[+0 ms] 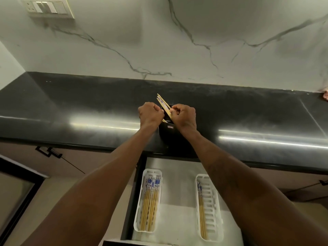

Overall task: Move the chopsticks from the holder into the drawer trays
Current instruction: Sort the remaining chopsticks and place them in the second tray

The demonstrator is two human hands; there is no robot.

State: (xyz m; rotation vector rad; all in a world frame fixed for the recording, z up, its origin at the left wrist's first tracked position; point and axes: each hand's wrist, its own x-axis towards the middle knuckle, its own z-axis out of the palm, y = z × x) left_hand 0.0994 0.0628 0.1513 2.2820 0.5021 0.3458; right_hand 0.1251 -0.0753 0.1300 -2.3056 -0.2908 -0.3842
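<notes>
Chopsticks (164, 106) pinched w/ curled right hand (183, 118), left hand (150, 113) fisted at holder (167, 132); I'd lift straight up, 1 bundle, no snagging rim.

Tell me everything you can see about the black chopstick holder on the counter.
The holder is a small, dark, box-like container, apparently plastic, standing upright near the front edge of the black counter, above the open drawer. A small label marks its front face. A few chopsticks lean out of its open top toward the left. The left hand and right hand close over its rim, hiding much of it.
</notes>
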